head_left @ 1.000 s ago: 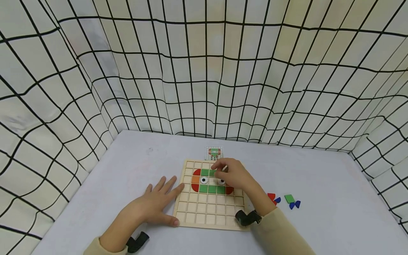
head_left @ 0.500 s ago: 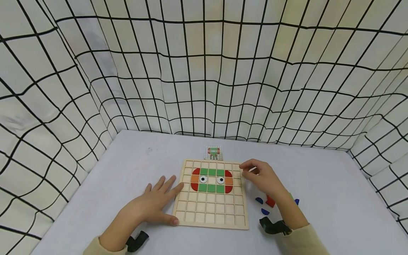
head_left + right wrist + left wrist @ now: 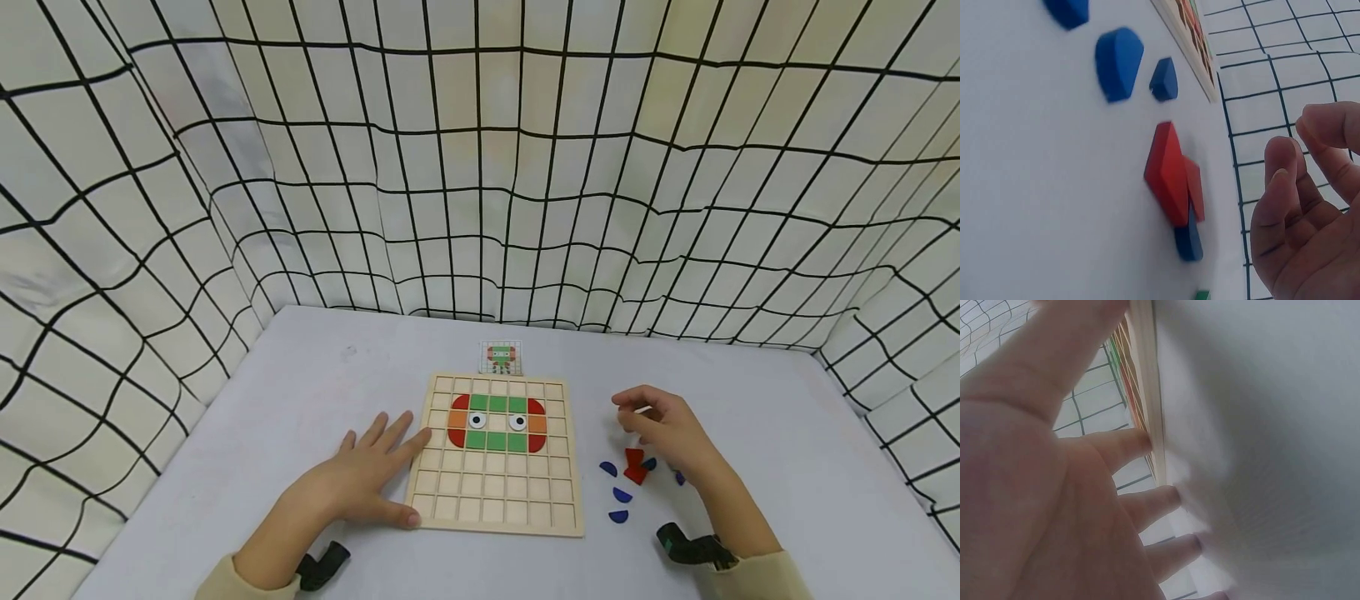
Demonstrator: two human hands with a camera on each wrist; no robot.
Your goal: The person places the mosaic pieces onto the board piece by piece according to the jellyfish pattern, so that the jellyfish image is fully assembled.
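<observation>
A square wooden grid board [image 3: 502, 531] lies on the white table. Set in it are green squares [image 3: 497, 403], orange pieces [image 3: 537, 423], red rounded corners [image 3: 458, 438] and two eye pieces [image 3: 477, 420]. My left hand [image 3: 360, 479] spreads its fingers at the board's left edge, with thumb and index touching the frame. Off the board's right side hovers my right hand [image 3: 663, 429], fingers loosely bent, holding nothing. Beneath and before it lie red pieces [image 3: 1168, 178] and several blue half-round pieces [image 3: 1119, 64]. A green piece [image 3: 1202, 295] shows only partly.
A small picture card [image 3: 500, 357] with a similar coloured figure lies behind the board. Black netting [image 3: 480, 200] over white cloth encloses the table [image 3: 360, 358] at the back and sides.
My right hand has moved from above the board out to the right, over the loose pieces. More blue half-rounds are now visible. The left hand stays in place.
</observation>
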